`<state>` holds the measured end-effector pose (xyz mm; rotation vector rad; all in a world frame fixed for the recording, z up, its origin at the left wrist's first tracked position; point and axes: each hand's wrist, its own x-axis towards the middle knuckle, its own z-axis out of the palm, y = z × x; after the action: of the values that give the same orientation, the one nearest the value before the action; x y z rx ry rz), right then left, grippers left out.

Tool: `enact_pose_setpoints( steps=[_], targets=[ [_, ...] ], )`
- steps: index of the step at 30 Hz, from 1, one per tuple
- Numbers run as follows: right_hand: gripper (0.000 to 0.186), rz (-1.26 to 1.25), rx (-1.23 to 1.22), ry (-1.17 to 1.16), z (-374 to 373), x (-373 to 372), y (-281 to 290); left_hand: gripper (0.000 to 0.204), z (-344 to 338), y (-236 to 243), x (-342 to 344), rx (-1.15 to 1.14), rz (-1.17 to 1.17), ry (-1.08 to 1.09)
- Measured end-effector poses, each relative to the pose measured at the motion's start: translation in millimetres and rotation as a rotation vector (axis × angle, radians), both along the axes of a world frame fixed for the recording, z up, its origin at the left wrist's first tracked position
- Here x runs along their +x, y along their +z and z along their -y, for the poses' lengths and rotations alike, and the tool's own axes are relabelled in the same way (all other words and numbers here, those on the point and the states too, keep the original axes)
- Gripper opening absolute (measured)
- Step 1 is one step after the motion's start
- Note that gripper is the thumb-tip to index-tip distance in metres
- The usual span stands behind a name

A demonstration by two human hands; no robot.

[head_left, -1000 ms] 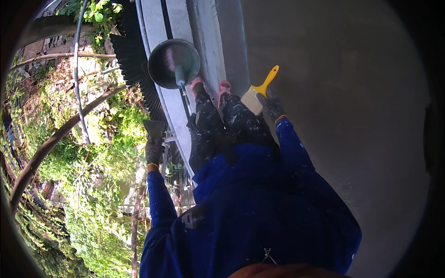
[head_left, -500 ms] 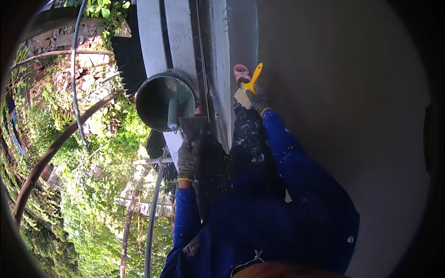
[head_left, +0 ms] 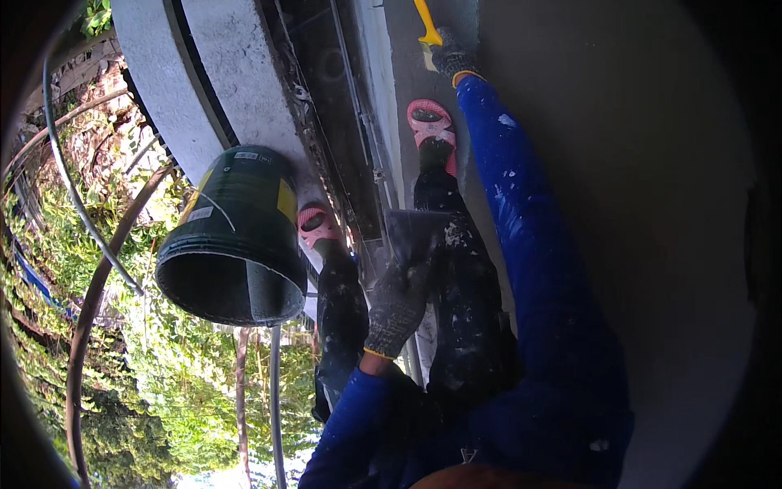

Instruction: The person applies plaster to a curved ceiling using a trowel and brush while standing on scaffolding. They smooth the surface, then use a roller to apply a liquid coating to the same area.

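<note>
My right hand [head_left: 453, 59], in a grey knit glove, is stretched far forward beside the grey wall. Its fingers are closed around a paintbrush [head_left: 428, 33] with a yellow handle and short pale bristles, near a flat grey surface. Close to my knees, my left hand [head_left: 394, 314], gloved likewise, grips a dark, wide-bladed putty knife [head_left: 415, 231], blade pointing away from me. To the left of that hand is a dark green bucket [head_left: 244, 196] with yellow labels, its mouth toward me. Shadow hides most of its inside.
My feet in pink clogs [head_left: 430, 121] stand either side of a dark gap with a metal rail [head_left: 350, 81]. A pale concrete ledge [head_left: 240, 65] runs along the left. Beyond it are poles [head_left: 106, 269] and greenery. The plain grey wall [head_left: 619, 163] fills the right.
My right hand has reached farther forward with the paintbrush. My left hand with the putty knife has moved right, away from the bucket. The bucket appears larger and lower left as the view shifted.
</note>
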<state>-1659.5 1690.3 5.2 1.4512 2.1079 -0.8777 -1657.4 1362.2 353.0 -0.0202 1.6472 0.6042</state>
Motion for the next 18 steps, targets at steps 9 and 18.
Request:
enact_pose_setpoints(
  steps=[9, 18],
  targets=[
    [0.066, 0.144, 0.610, 0.358, 1.7, -1.7, 4.8, 0.023, -5.6, 5.1, -7.1, -0.050, 0.169, 0.165],
    [0.061, 0.142, 0.544, 0.343, -2.1, 3.5, -24.8, 0.023, -18.0, 10.1, -18.6, -0.067, 0.224, 0.185]
  ],
)
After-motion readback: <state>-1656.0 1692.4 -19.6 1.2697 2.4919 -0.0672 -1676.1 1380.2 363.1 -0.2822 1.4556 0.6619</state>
